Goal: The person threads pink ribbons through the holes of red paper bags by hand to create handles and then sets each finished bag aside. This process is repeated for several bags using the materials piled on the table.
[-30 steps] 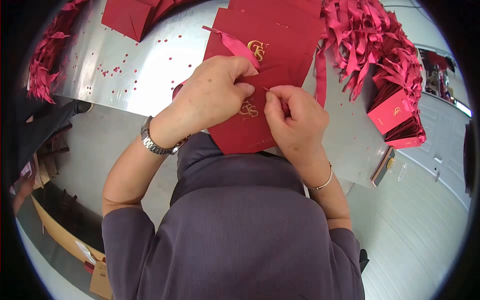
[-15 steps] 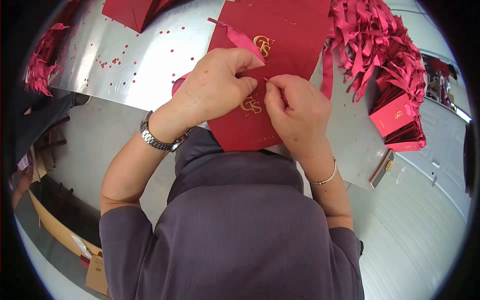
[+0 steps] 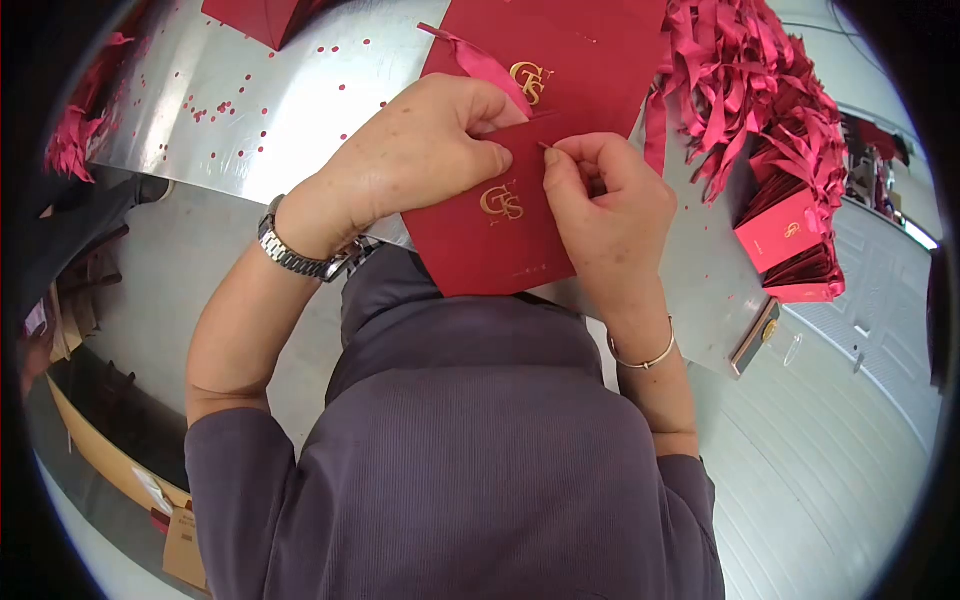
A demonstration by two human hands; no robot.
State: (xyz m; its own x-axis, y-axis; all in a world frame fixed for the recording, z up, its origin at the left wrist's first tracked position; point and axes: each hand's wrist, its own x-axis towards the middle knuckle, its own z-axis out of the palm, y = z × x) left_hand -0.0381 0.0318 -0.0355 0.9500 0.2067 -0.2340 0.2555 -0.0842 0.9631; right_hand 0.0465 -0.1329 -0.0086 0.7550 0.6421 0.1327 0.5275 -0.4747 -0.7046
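A red bag with gold lettering lies at the table's front edge, over another red bag with the same lettering. My left hand is closed on the upper bag's top left edge, its thumb on the front. A pink ribbon runs up and left from beside its fingers. My right hand pinches a small dark red ribbon tip between thumb and forefinger, at the bag's upper right. The rest of that ribbon is hidden.
Many pink ribbons hang over stacked small red bags at the right. Red paper dots lie scattered on the metal table. A phone-like object lies at the right corner. Another person's leg shows at left.
My right hand has moved slightly right, away from my left hand, with the ribbon tip. My left hand has shifted slightly up and left. The view has shifted a little.
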